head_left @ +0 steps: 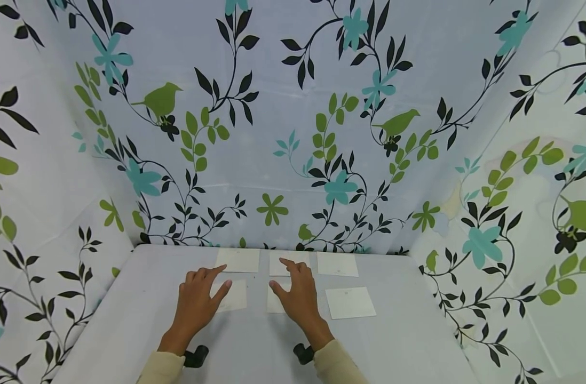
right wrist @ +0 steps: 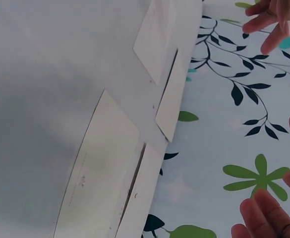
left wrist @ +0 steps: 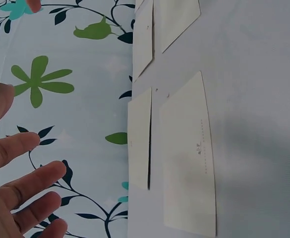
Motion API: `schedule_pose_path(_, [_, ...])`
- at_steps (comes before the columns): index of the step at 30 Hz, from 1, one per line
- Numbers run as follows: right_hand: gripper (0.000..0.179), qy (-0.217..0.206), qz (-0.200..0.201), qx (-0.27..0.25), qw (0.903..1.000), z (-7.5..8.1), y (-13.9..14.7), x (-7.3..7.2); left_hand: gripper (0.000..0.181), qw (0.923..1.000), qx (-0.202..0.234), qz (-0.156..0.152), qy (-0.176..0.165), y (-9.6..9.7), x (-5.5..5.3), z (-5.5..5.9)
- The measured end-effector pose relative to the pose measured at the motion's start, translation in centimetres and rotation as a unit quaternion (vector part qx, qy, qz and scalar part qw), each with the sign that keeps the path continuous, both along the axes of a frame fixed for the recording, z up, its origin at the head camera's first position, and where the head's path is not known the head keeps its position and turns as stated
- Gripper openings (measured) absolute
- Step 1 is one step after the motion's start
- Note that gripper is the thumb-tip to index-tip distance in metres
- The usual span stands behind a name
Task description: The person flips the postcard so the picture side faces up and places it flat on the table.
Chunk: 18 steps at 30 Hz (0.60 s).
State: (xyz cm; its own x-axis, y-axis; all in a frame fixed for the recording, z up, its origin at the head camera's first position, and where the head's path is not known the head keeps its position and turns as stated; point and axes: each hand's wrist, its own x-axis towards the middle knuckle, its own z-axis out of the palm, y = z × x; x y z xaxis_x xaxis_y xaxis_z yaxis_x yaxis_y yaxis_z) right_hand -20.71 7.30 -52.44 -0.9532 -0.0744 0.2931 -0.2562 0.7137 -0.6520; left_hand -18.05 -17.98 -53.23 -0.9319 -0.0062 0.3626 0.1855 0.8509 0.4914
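Several pale cards lie in two rows on a white-covered table. My left hand point(head_left: 197, 301) is held over the left side, fingers spread and relaxed, holding nothing. It partly covers the front left card point(head_left: 236, 298), and its fingertips overlap the edge of the back left card point(head_left: 240, 260). With fingers loosely apart and nothing held, my right hand point(head_left: 299, 293) hides parts of the back middle card point(head_left: 275, 268) and front middle card point(head_left: 274, 305). To its right lie the back right card point(head_left: 338, 264) and front right card point(head_left: 350, 303). Small faint print marks a card point(left wrist: 187, 163) in the left wrist view.
A patterned curtain point(head_left: 274, 160) with leaves, birds and flowers rises behind the table and along both sides. The white tabletop point(head_left: 398, 341) extends around the cards. Dark wrist-worn devices sit at the left wrist point(head_left: 196, 356) and right wrist point(head_left: 303, 354).
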Motion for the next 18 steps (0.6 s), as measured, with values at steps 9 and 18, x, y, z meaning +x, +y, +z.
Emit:
schedule_pose_path(9, [0.065,-0.019,0.002,-0.003,0.9998,-1.1,-0.8,-0.2,0.05,0.9989,0.044,0.013,0.009,-1.3,-0.3,-1.6])
schedule_pose_path(18, [0.066,-0.03,0.02,-0.018,0.9992,-1.8,-1.4,-0.2,0.052,0.9973,0.058,0.041,-0.016,-2.4,-0.4,-3.0])
